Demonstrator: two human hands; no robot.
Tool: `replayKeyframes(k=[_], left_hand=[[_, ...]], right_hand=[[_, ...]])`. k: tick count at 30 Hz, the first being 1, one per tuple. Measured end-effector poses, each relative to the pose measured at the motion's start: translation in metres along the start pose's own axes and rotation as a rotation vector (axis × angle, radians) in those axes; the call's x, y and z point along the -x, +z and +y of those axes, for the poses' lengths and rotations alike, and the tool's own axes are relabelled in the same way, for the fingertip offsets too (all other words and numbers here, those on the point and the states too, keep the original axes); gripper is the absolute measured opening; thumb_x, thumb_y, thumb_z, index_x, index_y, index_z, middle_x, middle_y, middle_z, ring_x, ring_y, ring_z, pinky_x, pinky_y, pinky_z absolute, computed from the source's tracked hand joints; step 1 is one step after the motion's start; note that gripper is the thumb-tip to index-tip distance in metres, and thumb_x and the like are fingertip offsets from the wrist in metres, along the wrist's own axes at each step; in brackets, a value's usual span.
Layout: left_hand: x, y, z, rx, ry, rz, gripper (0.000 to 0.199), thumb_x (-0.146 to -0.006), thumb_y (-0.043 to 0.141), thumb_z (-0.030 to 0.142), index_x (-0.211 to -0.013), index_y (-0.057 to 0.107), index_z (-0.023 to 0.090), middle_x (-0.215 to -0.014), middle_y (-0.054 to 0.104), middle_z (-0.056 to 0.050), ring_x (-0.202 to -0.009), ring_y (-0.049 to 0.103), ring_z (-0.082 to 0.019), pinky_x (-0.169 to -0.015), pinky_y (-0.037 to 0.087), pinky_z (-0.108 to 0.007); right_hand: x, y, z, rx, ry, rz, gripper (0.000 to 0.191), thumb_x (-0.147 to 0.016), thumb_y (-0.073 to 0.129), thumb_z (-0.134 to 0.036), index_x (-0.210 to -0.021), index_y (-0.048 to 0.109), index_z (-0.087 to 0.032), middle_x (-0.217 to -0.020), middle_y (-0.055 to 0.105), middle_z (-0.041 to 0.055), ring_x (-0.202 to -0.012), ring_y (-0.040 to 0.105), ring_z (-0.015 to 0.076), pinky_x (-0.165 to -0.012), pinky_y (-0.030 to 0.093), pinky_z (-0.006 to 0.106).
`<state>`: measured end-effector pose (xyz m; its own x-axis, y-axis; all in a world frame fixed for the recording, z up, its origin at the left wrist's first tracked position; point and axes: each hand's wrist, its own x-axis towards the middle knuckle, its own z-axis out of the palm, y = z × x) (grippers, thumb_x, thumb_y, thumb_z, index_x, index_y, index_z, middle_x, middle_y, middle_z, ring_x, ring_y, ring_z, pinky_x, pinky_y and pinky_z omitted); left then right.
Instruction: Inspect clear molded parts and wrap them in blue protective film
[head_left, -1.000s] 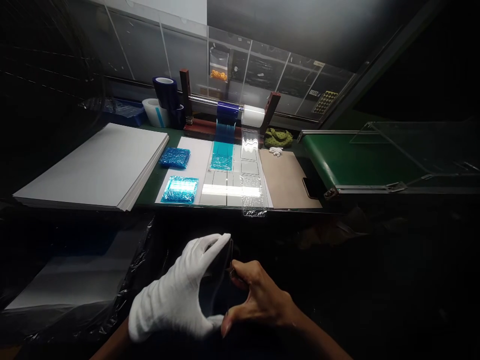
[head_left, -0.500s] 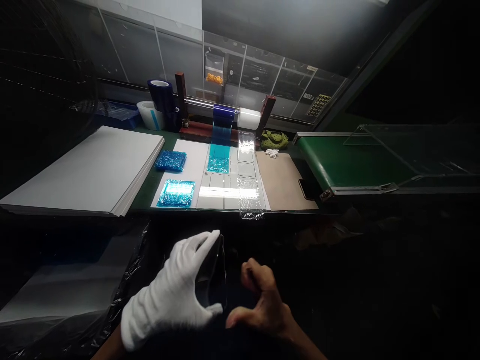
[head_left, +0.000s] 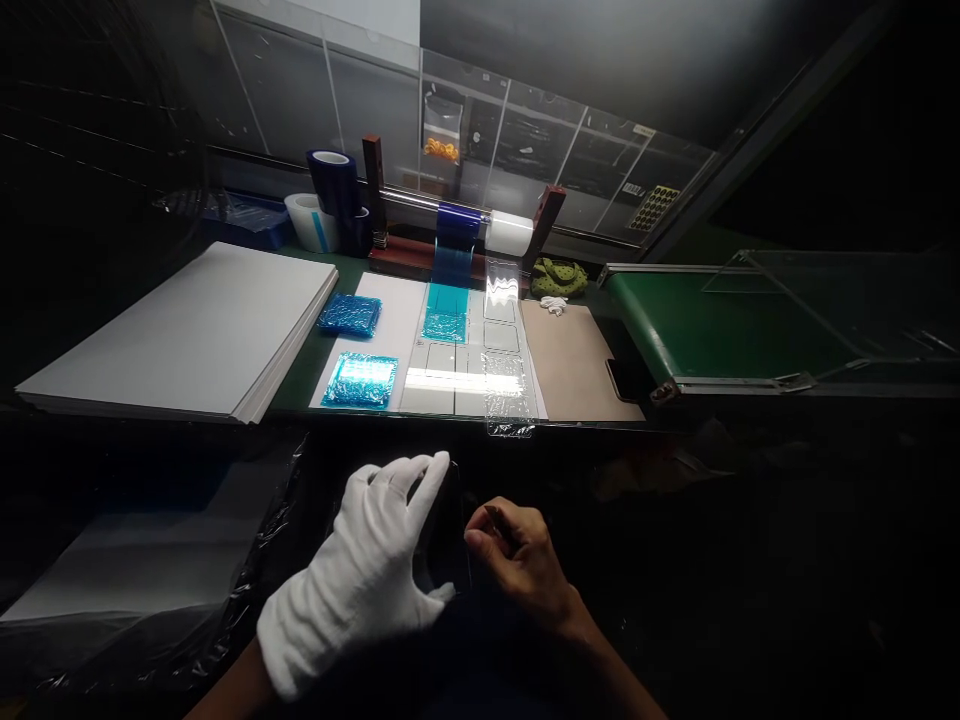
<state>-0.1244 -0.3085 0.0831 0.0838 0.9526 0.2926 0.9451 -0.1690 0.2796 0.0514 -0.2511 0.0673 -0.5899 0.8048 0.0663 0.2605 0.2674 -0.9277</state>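
My left hand (head_left: 375, 550), in a white glove, grips a thin, clear, glass-like panel (head_left: 447, 528) by its edges, thumb below and fingers above. The panel stands nearly edge-on in front of the dark area below the table. My right hand (head_left: 525, 560) is bare and closed in a pinch beside the panel's right edge. Whatever may be between its fingertips is too small and dark to make out. Beyond the hands, blue film-covered pieces lie in two stacks, a nearer one (head_left: 360, 381) and a farther one (head_left: 351, 315).
A stack of white sheets (head_left: 187, 330) lies left. Rolls of blue film (head_left: 459, 218) and clear film (head_left: 510, 233) hang on a rod over a marked board (head_left: 431, 395). A phone (head_left: 625, 381) lies on brown card (head_left: 574, 355), near a green conveyor (head_left: 675, 325).
My right hand has closed from a spread thumb and fingers into a pinch and come up by the panel's edge. My left hand keeps its grip. The view has shifted slightly.
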Motion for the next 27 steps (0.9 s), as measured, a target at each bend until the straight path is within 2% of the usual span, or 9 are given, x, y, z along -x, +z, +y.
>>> replayKeyframes(k=[4, 9, 12, 14, 16, 19, 21, 24, 27], left_hand=[[-0.001, 0.002, 0.0, -0.013, 0.01, -0.019, 0.1, -0.055, 0.067, 0.042, -0.141, 0.027, 0.01, -0.129, 0.045, -0.017, -0.117, 0.044, -0.029, -0.098, 0.033, -0.045], [-0.006, 0.004, -0.004, -0.062, -0.002, -0.027, 0.1, -0.056, 0.066, 0.043, -0.141, 0.026, 0.008, -0.129, 0.044, -0.018, -0.116, 0.044, -0.03, -0.098, 0.032, -0.047], [-0.009, 0.005, -0.007, -0.088, -0.025, -0.042, 0.101, -0.057, 0.067, 0.045, -0.141, 0.026, 0.006, -0.128, 0.045, -0.019, -0.114, 0.045, -0.03, -0.096, 0.032, -0.047], [-0.01, 0.007, -0.008, -0.104, -0.044, -0.046, 0.101, -0.059, 0.067, 0.046, -0.142, 0.024, 0.005, -0.129, 0.045, -0.02, -0.114, 0.045, -0.031, -0.096, 0.033, -0.048], [-0.009, 0.01, -0.01, -0.111, -0.069, -0.05, 0.103, -0.059, 0.069, 0.046, -0.142, 0.024, 0.005, -0.13, 0.044, -0.022, -0.115, 0.045, -0.033, -0.096, 0.032, -0.05], [-0.008, 0.015, -0.013, -0.035, -0.154, -0.053, 0.105, -0.056, 0.073, 0.042, -0.142, 0.024, 0.004, -0.131, 0.042, -0.024, -0.117, 0.043, -0.036, -0.099, 0.029, -0.054], [-0.007, 0.017, -0.017, 0.177, -0.294, -0.042, 0.109, -0.054, 0.076, 0.042, -0.143, 0.024, 0.007, -0.138, 0.036, -0.022, -0.125, 0.035, -0.038, -0.105, 0.022, -0.056], [-0.005, 0.02, -0.024, 1.007, -0.596, -0.15, 0.105, -0.06, 0.074, 0.049, -0.145, 0.02, 0.02, -0.148, 0.025, -0.014, -0.135, 0.022, -0.034, -0.111, 0.015, -0.052], [-0.007, 0.028, -0.023, 1.723, -0.694, -0.343, 0.085, -0.077, 0.036, 0.072, -0.144, 0.024, 0.02, -0.147, 0.029, -0.014, -0.134, 0.029, -0.032, -0.106, 0.027, -0.053]], right_hand=[[0.003, -0.008, -0.001, 0.0, -0.012, 0.006, 0.014, -0.085, 0.055, -0.025, -0.073, 0.055, -0.017, -0.059, 0.043, -0.0047, -0.05, 0.035, 0.0058, -0.047, 0.028, 0.02], [0.008, -0.03, 0.011, 0.04, 0.115, 0.074, 0.027, -0.086, 0.053, -0.035, -0.066, 0.047, -0.018, -0.056, 0.034, -0.0058, -0.048, 0.029, 0.0064, -0.044, 0.024, 0.021], [0.011, -0.053, 0.038, 0.194, 0.265, 0.125, 0.033, -0.088, 0.047, -0.041, -0.064, 0.046, -0.018, -0.055, 0.034, -0.0051, -0.048, 0.031, 0.0076, -0.044, 0.024, 0.022], [0.012, -0.069, 0.064, 0.412, 0.389, 0.126, 0.023, -0.09, 0.041, -0.034, -0.081, 0.054, -0.019, -0.058, 0.043, -0.0038, -0.049, 0.039, 0.0098, -0.047, 0.027, 0.022], [0.014, -0.086, 0.094, 0.674, 0.504, 0.103, 0.022, -0.089, 0.04, -0.028, -0.104, 0.054, -0.02, -0.065, 0.054, -0.0014, -0.057, 0.052, 0.0137, -0.054, 0.032, 0.024], [0.009, -0.107, 0.136, 0.969, 0.656, 0.017, 0.022, -0.09, 0.038, -0.033, -0.098, 0.055, -0.02, -0.076, 0.064, 0.0038, -0.072, 0.062, 0.0195, -0.06, 0.036, 0.026], [-0.002, -0.119, 0.159, 1.073, 0.715, -0.009, 0.025, -0.092, 0.034, -0.033, -0.091, 0.056, -0.019, -0.08, 0.065, 0.0066, -0.076, 0.064, 0.0215, -0.062, 0.037, 0.027], [-0.032, -0.139, 0.184, 1.14, 0.732, 0.041, 0.026, -0.093, 0.029, -0.021, -0.103, 0.053, -0.014, -0.086, 0.065, 0.0109, -0.08, 0.064, 0.0223, -0.065, 0.039, 0.029], [-0.072, -0.162, 0.203, 1.198, 0.681, 0.066, 0.026, -0.089, 0.035, -0.012, -0.112, 0.048, -0.01, -0.101, 0.061, 0.0151, -0.092, 0.061, 0.0222, -0.071, 0.04, 0.029]])
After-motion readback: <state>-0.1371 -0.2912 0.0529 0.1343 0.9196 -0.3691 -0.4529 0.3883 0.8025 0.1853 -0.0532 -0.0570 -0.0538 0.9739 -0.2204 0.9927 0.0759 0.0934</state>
